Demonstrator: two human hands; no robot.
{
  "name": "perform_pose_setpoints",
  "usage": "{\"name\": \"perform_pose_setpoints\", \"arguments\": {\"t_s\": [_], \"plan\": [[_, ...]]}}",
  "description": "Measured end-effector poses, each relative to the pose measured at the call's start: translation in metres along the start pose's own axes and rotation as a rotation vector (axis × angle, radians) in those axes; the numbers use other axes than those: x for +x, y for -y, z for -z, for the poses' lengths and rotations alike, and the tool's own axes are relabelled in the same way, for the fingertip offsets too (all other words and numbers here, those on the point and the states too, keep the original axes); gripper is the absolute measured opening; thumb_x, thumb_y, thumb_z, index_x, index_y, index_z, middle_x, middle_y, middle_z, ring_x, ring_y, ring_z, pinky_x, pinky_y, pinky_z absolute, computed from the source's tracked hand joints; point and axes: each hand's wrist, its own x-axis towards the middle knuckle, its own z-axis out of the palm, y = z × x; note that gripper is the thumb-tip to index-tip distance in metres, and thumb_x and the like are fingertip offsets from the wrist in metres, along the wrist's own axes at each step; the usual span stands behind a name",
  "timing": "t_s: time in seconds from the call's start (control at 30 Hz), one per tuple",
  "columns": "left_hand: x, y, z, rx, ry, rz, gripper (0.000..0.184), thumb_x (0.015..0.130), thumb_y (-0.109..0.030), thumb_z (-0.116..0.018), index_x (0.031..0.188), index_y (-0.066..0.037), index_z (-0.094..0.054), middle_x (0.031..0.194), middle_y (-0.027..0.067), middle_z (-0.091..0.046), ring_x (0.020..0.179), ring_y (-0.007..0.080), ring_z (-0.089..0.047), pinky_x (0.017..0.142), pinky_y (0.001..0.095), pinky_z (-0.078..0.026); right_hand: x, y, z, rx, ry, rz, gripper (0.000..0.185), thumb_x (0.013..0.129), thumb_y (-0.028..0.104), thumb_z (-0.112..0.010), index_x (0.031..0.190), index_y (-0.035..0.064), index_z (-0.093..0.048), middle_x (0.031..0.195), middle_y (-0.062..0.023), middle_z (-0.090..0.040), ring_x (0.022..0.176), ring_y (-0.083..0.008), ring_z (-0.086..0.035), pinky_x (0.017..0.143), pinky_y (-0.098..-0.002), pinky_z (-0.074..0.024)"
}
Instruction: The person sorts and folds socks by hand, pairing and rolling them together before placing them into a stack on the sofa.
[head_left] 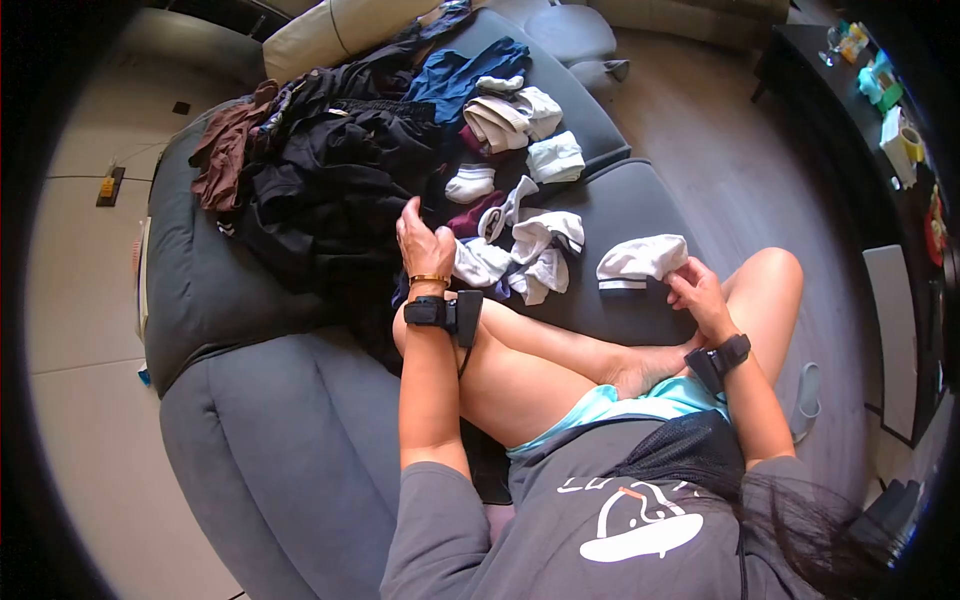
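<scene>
My right hand pinches the edge of a white sock with a dark striped cuff, which lies on the grey sofa seat. My left hand is beside a heap of black clothes; its fingers are stretched out and seem to hold nothing. Just right of it is a loose group of white socks, with a maroon cloth partly under them. Folded white socks and a beige folded bundle sit farther back. Whether my left fingertips touch the black clothes I cannot tell.
The grey sofa runs beneath me and the laundry. A brown garment and a blue garment lie around the heap. A black cabinet with small items stands right; a slipper is on the floor.
</scene>
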Motion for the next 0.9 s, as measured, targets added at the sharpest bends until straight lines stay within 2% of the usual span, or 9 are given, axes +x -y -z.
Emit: {"name": "perform_pose_setpoints", "arguments": {"t_s": [0.17, 0.27, 0.33, 0.4, 0.53, 0.6, 0.67, 0.73, 0.9], "plan": [[-0.013, -0.089, -0.01, -0.411, 0.607, -0.283, 0.019, 0.08, 0.0, -0.057, 0.099, -0.003, -0.06, 0.085, 0.0093, -0.065, 0.073, 0.0169, -0.063, 0.066, 0.03, -0.051, 0.003, 0.008, -0.006, -0.027, -0.134, 0.069, 0.021, 0.089, 0.022, -0.059, 0.101, 0.0045, -0.057, 0.08, 0.001, -0.057, 0.065, -0.0055, -0.051, 0.056, -0.0207, -0.0446], [-0.059, -0.142, -0.034, -0.445, 0.848, -0.341, 0.028, 0.076, -0.017, -0.07, 0.099, -0.003, -0.06, 0.085, 0.0136, -0.065, 0.076, 0.027, -0.064, 0.069, 0.0337, -0.051, 0.015, -0.007, -0.001, -0.006, -0.144, 0.1, 0.02, 0.09, 0.023, -0.059, 0.1, 0.0057, -0.057, 0.078, 0.0036, -0.055, 0.066, -0.004, -0.049, 0.058, -0.0189, -0.042], [-0.096, -0.17, -0.05, -0.368, 0.743, -0.308, 0.057, 0.069, -0.026, -0.077, 0.115, -0.003, -0.051, 0.111, 0.0197, -0.054, 0.102, 0.0337, -0.055, 0.086, 0.0393, -0.045, 0.019, -0.017, 0.004, 0.043, -0.074, 0.211, 0.016, 0.092, 0.022, -0.057, 0.098, 0.0068, -0.057, 0.077, 0.0055, -0.053, 0.068, -0.0027, -0.047, 0.061, -0.0177, -0.0401], [-0.108, -0.176, -0.072, -0.244, 0.491, -0.402, 0.069, 0.061, -0.028, -0.082, 0.117, -0.005, -0.049, 0.114, 0.0208, -0.05, 0.104, 0.0368, -0.052, 0.09, 0.0425, -0.042, 0.005, 0.002, -0.003, 0.093, -0.089, 0.132, 0.013, 0.093, 0.02, -0.055, 0.096, 0.0074, -0.056, 0.08, 0.0057, -0.054, 0.072, -0.0022, -0.048, 0.063, -0.0181, -0.0407], [-0.088, -0.154, -0.086, -0.292, 0.68, -0.444, 0.063, 0.055, -0.027, -0.085, 0.107, -0.005, -0.057, 0.1, 0.0145, -0.061, 0.098, 0.0332, -0.056, 0.087, 0.0419, -0.043, 0.001, 0.012, 0.0, 0.283, -0.114, 0.16, 0.014, 0.094, 0.019, -0.052, 0.101, 0.0077, -0.054, 0.09, 0.0025, -0.057, 0.082, -0.0049, -0.053, 0.07, -0.0217, -0.0457], [-0.071, -0.153, -0.069, -0.501, 1.097, -0.09, 0.042, 0.058, -0.026, -0.083, 0.088, -0.004, -0.065, 0.077, 0.0119, -0.065, 0.074, 0.031, -0.062, 0.069, 0.0351, -0.049, 0.004, 0.013, 0.006, 0.464, -0.091, 0.182, 0.015, 0.095, 0.019, -0.051, 0.103, 0.0066, -0.052, 0.093, -0.0004, -0.058, 0.086, -0.0088, -0.057, 0.076, -0.0259, -0.0484], [-0.068, -0.143, -0.068, -0.543, 1.13, -0.094, 0.037, 0.064, -0.025, -0.082, 0.087, -0.002, -0.065, 0.077, 0.0088, -0.067, 0.071, 0.0227, -0.064, 0.065, 0.0298, -0.049, 0.007, 0.013, 0.006, 0.533, -0.096, 0.181, 0.016, 0.095, 0.021, -0.05, 0.104, 0.0065, -0.052, 0.096, -0.0022, -0.059, 0.088, -0.0106, -0.057, 0.079, -0.0283, -0.0483], [-0.069, -0.146, -0.058, -0.966, 1.183, 0.24, 0.029, 0.075, -0.019, -0.077, 0.094, -0.001, -0.064, 0.085, 0.002, -0.066, 0.075, 0.0085, -0.059, 0.07, 0.0227, -0.049, 0.008, 0.014, 0.009, 0.657, -0.102, 0.176, 0.019, 0.096, 0.023, -0.048, 0.104, 0.0064, -0.051, 0.1, -0.0058, -0.06, 0.091, -0.0142, -0.058, 0.084, -0.033, -0.0481], [-0.099, -0.174, -0.071, -1.712, 0.87, 0.631, 0.022, 0.088, -0.011, -0.062, 0.106, -0.002, -0.055, 0.1, 0.0053, -0.061, 0.09, 0.0103, -0.059, 0.08, 0.0243, -0.049, 0.008, 0.022, -0.003, 0.811, -0.066, 0.201, 0.022, 0.098, 0.024, -0.043, 0.108, 0.0058, -0.051, 0.106, -0.0057, -0.059, 0.101, -0.0175, -0.056, 0.093, -0.0349, -0.0424]]}}
